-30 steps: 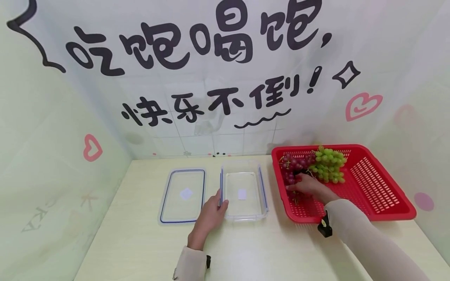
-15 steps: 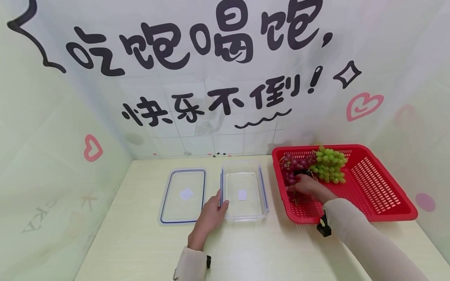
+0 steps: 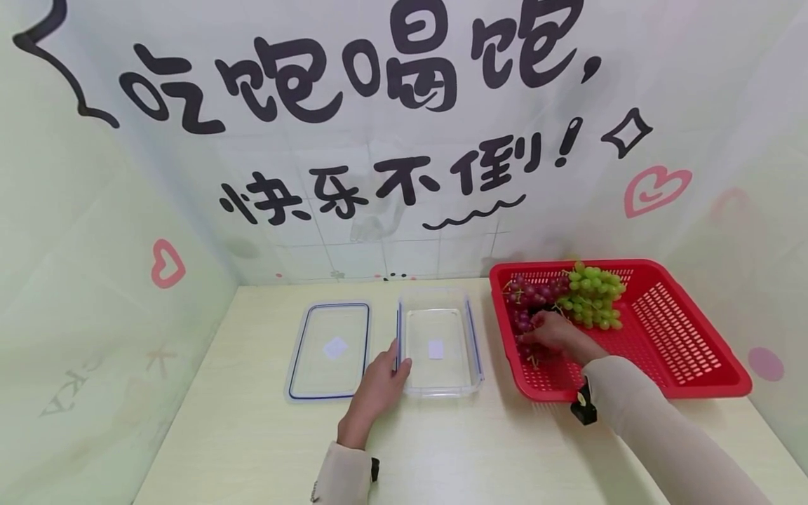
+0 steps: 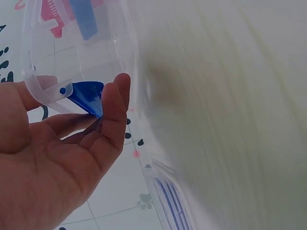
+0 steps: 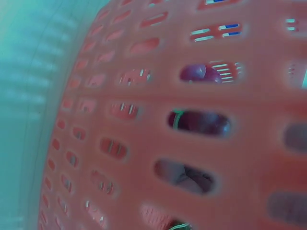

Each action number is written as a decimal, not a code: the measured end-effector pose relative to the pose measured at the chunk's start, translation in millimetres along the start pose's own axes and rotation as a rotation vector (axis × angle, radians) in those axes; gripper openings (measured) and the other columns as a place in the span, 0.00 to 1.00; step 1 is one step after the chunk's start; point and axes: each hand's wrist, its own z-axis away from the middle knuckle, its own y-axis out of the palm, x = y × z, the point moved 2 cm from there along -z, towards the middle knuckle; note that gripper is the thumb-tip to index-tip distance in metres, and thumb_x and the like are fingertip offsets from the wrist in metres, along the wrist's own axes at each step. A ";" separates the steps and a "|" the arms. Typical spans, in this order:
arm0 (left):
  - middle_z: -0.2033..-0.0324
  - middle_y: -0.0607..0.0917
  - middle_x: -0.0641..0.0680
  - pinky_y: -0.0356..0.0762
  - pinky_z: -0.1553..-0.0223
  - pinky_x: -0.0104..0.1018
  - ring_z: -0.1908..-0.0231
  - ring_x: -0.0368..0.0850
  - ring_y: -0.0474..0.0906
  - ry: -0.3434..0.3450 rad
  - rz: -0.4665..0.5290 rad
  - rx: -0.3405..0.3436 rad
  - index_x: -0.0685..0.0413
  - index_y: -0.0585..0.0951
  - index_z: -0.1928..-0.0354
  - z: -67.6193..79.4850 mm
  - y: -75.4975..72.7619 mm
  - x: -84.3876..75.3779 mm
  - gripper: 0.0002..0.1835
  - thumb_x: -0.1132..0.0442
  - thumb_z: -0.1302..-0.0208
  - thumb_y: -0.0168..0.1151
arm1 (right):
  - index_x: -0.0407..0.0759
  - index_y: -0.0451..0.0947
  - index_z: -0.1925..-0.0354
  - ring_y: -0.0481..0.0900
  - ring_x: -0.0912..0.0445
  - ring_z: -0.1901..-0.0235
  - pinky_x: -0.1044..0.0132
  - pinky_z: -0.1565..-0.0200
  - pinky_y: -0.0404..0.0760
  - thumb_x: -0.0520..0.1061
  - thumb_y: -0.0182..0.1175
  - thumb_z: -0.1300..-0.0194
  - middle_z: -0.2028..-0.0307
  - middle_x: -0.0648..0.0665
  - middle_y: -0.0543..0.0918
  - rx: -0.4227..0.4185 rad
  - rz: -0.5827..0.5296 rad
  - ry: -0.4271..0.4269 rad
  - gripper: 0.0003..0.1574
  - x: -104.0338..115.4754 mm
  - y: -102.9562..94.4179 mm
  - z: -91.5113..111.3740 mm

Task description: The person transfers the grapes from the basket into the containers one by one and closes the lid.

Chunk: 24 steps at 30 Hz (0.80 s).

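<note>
My left hand grips the left side of a clear plastic food box, its thumb at the near corner. In the left wrist view the fingers curl around a blue locking flap on the box. My right hand reaches into a red plastic basket. Its fingers curl onto a bunch of dark grapes at the left side, partly covering it. Red grapes lie just beyond. In the right wrist view the basket's slotted wall hides most of the hand; dark grapes show through.
A clear lid with a blue seal lies flat left of the box. Green grapes sit at the back of the basket. The pale table meets a printed wall sheet behind.
The right hand stays among the grapes in the basket, with only a slight shift of its fingers. The left hand and the box have not moved.
</note>
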 end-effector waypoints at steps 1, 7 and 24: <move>0.46 0.78 0.71 0.77 0.50 0.53 0.57 0.53 0.76 0.000 0.001 0.000 0.73 0.59 0.28 0.2 -0.2 -0.2 0.32 0.58 0.25 0.51 | 0.34 0.68 0.51 0.78 0.48 0.62 0.61 0.60 0.83 0.41 0.67 0.38 0.58 0.36 0.79 0.000 -0.004 -0.003 0.22 -0.2 -0.5 0.1; 0.43 0.76 0.72 0.76 0.46 0.55 0.53 0.55 0.77 -0.009 0.004 0.004 0.72 0.59 0.28 0.4 -0.3 -0.4 0.32 0.57 0.24 0.50 | 0.35 0.68 0.54 0.79 0.50 0.65 0.63 0.63 0.83 0.40 0.67 0.38 0.61 0.38 0.79 -0.005 -0.029 -0.011 0.20 -0.9 -1.7 1.5; 0.41 0.75 0.72 0.74 0.44 0.56 0.48 0.57 0.77 -0.026 0.019 0.021 0.71 0.58 0.27 1.2 -1.9 -1.9 0.32 0.56 0.23 0.49 | 0.35 0.67 0.56 0.77 0.53 0.72 0.63 0.69 0.83 0.40 0.61 0.31 0.67 0.41 0.77 0.030 -0.048 -0.033 0.13 -0.9 -7.9 7.9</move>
